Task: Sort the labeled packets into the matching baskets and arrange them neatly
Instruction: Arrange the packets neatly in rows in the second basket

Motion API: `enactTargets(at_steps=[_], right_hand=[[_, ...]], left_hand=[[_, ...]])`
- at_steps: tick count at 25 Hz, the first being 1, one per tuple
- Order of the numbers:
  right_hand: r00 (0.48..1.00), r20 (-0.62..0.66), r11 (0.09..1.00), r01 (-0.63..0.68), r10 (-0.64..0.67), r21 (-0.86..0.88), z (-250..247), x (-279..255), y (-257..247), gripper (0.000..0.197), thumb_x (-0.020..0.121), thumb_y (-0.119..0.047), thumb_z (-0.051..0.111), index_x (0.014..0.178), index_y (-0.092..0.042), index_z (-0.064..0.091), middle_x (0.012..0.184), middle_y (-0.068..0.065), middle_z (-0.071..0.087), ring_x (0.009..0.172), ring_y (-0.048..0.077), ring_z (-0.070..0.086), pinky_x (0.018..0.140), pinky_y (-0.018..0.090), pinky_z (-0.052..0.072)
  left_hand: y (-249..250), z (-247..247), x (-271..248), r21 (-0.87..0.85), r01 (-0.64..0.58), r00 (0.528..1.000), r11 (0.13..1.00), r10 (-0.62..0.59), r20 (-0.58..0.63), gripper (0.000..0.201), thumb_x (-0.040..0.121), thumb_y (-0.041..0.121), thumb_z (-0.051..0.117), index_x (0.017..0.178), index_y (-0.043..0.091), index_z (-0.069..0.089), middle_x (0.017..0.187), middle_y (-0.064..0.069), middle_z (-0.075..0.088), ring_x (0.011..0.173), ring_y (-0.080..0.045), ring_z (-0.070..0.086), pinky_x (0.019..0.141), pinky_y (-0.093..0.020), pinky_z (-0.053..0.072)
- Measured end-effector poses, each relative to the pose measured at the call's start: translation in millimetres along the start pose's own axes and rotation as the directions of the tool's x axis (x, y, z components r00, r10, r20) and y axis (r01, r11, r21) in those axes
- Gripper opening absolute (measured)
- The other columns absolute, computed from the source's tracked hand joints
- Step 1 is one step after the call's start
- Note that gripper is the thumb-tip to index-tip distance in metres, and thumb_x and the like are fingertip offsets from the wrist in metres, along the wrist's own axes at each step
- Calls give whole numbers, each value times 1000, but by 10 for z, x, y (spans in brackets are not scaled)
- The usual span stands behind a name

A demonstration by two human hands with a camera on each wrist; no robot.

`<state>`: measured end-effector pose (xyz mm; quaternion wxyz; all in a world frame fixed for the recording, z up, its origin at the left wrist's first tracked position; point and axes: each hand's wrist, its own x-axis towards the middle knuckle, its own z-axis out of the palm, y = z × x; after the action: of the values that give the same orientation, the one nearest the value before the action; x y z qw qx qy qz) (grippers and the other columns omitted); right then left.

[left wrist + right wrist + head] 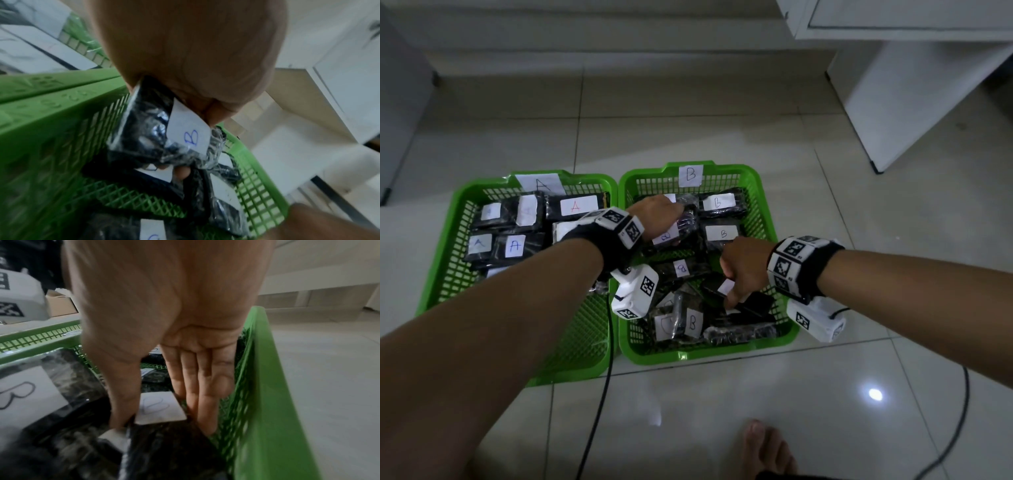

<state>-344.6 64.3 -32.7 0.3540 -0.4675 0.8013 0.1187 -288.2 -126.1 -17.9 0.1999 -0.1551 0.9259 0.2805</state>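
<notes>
Your left hand (659, 216) reaches across into the B basket (774, 222) and pinches a black packet (156, 133) with a blue B on its white label; your thumb sits on the label's upper corner and your fingers curl beneath the packet, which hangs just below your palm over the packets in the basket's far half. Your right hand (744, 270) is down in the near half of that basket, beside its right wall, with thumb and fingers closed on either side of another dark packet (162, 439) with a B label lying directly under your palm. More B packets lie loosely piled around both hands. Left of the B basket, touching it, the A basket (448, 274) holds its A packets (515, 245) in rows.
</notes>
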Motion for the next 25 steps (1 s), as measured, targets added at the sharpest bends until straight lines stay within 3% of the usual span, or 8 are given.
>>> enactTargets(at_steps=[2, 5, 9, 13, 17, 21, 23, 25], right_hand=[[1000, 8, 999, -24, 23, 38, 17, 0, -2, 45, 70, -47, 85, 57, -11, 61, 55, 2, 58, 56, 18, 58, 63, 33, 55], [998, -42, 977, -34, 43, 211, -127, -1, 79, 33, 73, -42, 80, 90, -15, 76, 90, 1, 74, 85, 19, 69, 81, 36, 60], [973, -226, 934, 34, 51, 357, -378, -14, 244, 30, 75, -31, 81, 101, -19, 72, 90, -4, 65, 83, 17, 60, 73, 30, 50], [853, -522, 976, 125, -13, 180, -365, 57, 213, 47, 65, -43, 88, 103, -25, 68, 92, -6, 65, 82, 15, 58, 68, 28, 45], [816, -574, 995, 96, -72, 11, -447, 232, -51, 48, 76, -47, 83, 110, -17, 66, 104, 2, 64, 99, 22, 56, 78, 33, 45], [842, -517, 988, 123, -151, -89, -531, 503, -284, 51, 83, -46, 76, 120, -12, 67, 115, 9, 67, 112, 28, 57, 90, 42, 52], [852, -498, 986, 130, -164, -103, -538, 655, -360, 45, 82, -40, 76, 115, -11, 69, 113, 11, 67, 110, 30, 59, 88, 39, 52], [865, -468, 982, 130, -180, -137, -538, 776, -408, 41, 80, -37, 76, 112, -11, 69, 112, 11, 65, 108, 31, 60, 86, 38, 51]], left_hand=[[-60, -39, 78, -88, 16, 1000, 996, -17, -11, 26, 105, 7, 34, 102, -8, 55, 109, -26, 62, 100, -34, 61, 84, -35, 43], [-156, -76, 72, -191, 39, 997, 981, -50, -52, 26, 104, 5, 38, 110, -9, 58, 114, -24, 63, 109, -32, 61, 87, -32, 41], [-261, -230, 21, -397, -15, 974, 918, -76, -213, 30, 101, 11, 47, 125, -4, 58, 120, -27, 63, 101, -35, 62, 84, -36, 47], [-360, -413, -56, -648, 8, 936, 762, -234, -264, 42, 78, 51, 69, 97, 13, 74, 95, -18, 74, 87, -38, 72, 82, -54, 59], [-470, -436, -110, -778, 5, 901, 629, -340, -270, 36, 76, 44, 73, 92, 13, 74, 88, -19, 75, 76, -36, 73, 73, -58, 59], [-651, -499, -88, -855, -44, 890, 516, -368, -268, 16, 86, 27, 57, 77, 15, 62, 93, -14, 63, 70, -25, 60, 74, -39, 55], [-736, -523, -72, -862, -30, 897, 505, -368, -246, 15, 78, 23, 52, 75, 10, 59, 94, -16, 58, 77, -26, 57, 81, -48, 55], [-826, -522, -67, -903, -29, 900, 429, -382, -210, 28, 75, 18, 51, 90, 1, 67, 88, -16, 60, 79, -28, 58, 78, -57, 54]])
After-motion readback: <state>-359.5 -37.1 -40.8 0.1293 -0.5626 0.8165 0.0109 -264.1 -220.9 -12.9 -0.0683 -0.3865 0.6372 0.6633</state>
